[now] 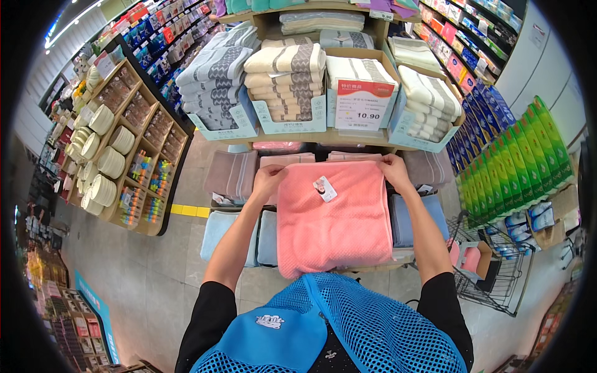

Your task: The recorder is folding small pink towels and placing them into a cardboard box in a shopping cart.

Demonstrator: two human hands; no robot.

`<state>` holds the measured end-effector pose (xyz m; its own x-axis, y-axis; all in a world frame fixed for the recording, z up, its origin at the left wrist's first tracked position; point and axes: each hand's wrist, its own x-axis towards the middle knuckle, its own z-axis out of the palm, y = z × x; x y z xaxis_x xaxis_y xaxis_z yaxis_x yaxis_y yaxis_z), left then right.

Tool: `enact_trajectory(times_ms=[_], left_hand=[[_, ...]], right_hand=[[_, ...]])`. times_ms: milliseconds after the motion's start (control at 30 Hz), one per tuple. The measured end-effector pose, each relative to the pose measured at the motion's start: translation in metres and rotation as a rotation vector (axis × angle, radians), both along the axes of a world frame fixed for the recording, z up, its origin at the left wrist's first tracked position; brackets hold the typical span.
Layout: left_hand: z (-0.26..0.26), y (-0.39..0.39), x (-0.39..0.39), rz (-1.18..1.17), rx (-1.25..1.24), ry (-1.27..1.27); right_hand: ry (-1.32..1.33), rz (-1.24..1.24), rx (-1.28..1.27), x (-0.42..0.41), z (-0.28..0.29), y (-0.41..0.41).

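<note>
A coral-pink textured towel (333, 224) hangs partly unfolded in front of me, with a white label (325, 189) on its upper part. My left hand (269, 181) grips its upper left corner, and my right hand (394, 171) grips the upper right corner. Behind and below it, folded towels lie on the low shelf: brown ones (231, 173) at the left, more brown ones (428, 167) at the right, light blue ones (228, 237) and darker blue ones (419, 219). The pink towel hides the middle of this display.
Cardboard boxes of folded patterned towels (285, 84) stand on the upper shelf behind a price sign (364, 105). To the right is a wire shopping cart (496, 279) holding a box (480, 261), near green packs (517, 161). A wooden rack (161, 205) with bowls (112, 162) stands left.
</note>
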<state>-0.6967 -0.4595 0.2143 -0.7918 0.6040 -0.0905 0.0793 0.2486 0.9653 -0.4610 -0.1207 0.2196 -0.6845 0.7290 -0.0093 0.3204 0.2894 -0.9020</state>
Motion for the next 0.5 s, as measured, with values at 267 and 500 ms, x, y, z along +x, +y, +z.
enact_trajectory(times_ms=[267, 500], left_hand=[[-0.008, -0.003, -0.007, 0.071, -0.131, 0.085], [-0.009, 0.001, -0.009, 0.050, -0.111, 0.154]], right_hand=[[0.032, 0.087, 0.193, 0.000, -0.011, -0.002], [0.030, 0.020, 0.057, -0.004, -0.008, -0.007]])
